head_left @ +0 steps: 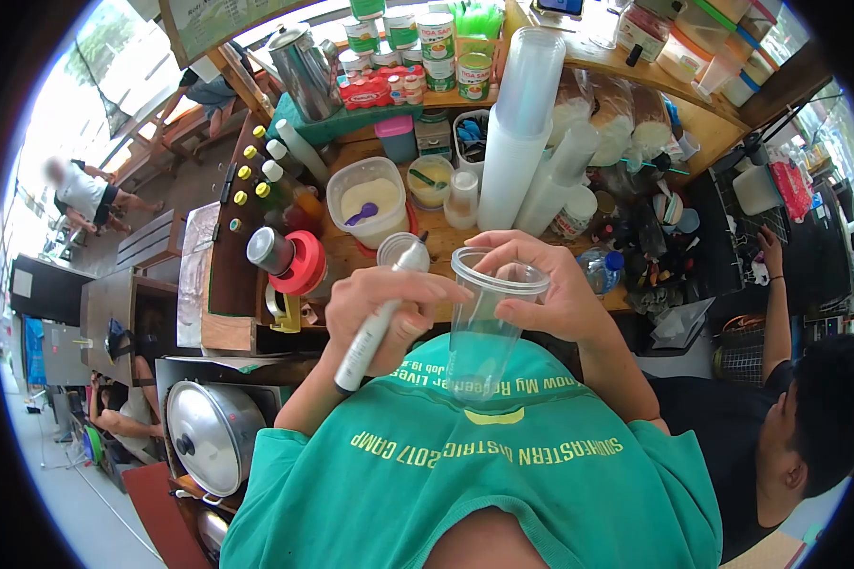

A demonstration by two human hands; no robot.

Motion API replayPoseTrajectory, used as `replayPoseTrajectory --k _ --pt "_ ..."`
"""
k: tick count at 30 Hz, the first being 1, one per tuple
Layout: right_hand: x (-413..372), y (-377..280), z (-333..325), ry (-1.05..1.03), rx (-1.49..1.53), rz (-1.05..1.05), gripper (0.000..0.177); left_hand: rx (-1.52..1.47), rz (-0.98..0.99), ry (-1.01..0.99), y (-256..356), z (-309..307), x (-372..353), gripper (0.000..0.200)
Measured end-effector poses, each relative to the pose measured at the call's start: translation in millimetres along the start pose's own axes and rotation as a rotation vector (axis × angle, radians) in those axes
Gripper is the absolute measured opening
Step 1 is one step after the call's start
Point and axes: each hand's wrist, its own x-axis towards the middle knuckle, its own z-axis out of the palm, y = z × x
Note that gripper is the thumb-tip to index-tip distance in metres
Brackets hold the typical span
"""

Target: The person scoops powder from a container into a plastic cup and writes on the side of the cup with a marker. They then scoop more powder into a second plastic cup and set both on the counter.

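Note:
My left hand (380, 318) grips a white and grey marker-like tool (368, 343), which slants with its dark tip pointing up and away. A finger of that hand reaches towards the rim of a clear plastic cup (484, 332). Around the cup's upper rim are the fingers of my right hand (546, 289), holding it upright in front of my green shirt. Just beyond the tool's tip is a small clear round cup or lid (396, 247). Whether my left fingertip touches the cup is hard to tell.
Ahead, the wooden counter (356, 251) bears a tub of white powder (367, 201), tall cup stacks (512, 161), bottles and cans. A red-lidded jar (299, 264) stands left. A lidded pot (209, 438) is lower left. At right, a person (778, 427) reaches towards a black rack.

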Motion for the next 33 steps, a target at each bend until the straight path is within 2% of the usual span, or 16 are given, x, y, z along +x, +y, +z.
replayPoseTrajectory --k 6,10,17,19,21,22,23,25,26,27,29,30,31,33 --pt "-5.1 -17.0 8.4 0.06 -0.231 -0.043 0.044 0.215 0.152 -0.022 2.7 8.8 8.0 0.028" --pt "-7.7 -13.6 7.7 0.085 -0.3 -0.081 0.041 0.25 0.156 -0.007 4.1 10.3 7.6 0.027" --pt "-8.1 -19.6 12.5 0.165 -0.303 -0.054 0.04 0.241 0.203 -0.103 3.8 17.9 16.4 0.038" --pt "-8.3 -19.5 10.2 0.123 -0.296 -0.083 0.026 0.22 0.231 -0.114 4.8 19.0 14.6 0.043" --pt "-6.4 -10.6 2.0 0.092 -0.272 -0.135 0.028 -0.157 -0.089 0.06 8.4 18.2 6.2 0.059" --pt "-5.7 -4.4 -1.1 0.059 -0.249 -0.187 0.033 -0.19 -0.122 0.139 5.8 18.1 5.6 0.076" --pt "-4.6 0.3 -0.7 0.061 -0.247 -0.188 0.033 -0.19 -0.124 0.137 1.3 16.8 6.0 0.076" --pt "-1.6 10.4 1.2 0.075 0.138 -0.161 0.036 -0.46 -0.243 0.183 -7.3 14.3 7.4 0.083" --pt "-0.1 19.3 -0.9 0.075 0.138 -0.162 0.036 -0.523 -0.258 0.207 -8.6 18.3 8.0 0.069" --pt "2.0 29.5 -3.8 0.054 0.216 -0.182 0.038 -0.523 -0.257 0.207 -11.7 18.8 6.7 0.069" --pt "3.5 35.5 -5.2 0.033 0.292 -0.2 0.039 -0.334 -0.224 0.133 -21.9 19.9 1.0 0.045" --pt "4.3 36.0 -3.3 0.029 0.402 -0.183 0.042 -0.352 -0.156 0.138 -24.9 21.7 -0.2 0.029" --pt "4.8 36.8 -2.1 0.026 0.512 -0.166 0.045 -0.353 -0.157 0.137 -25.4 24.1 0.1 0.029" --pt "6.8 40.0 -3.5 0.009 0.519 -0.167 0.047 -0.467 -0.172 0.146 -22.8 29.1 4.9 0.025"
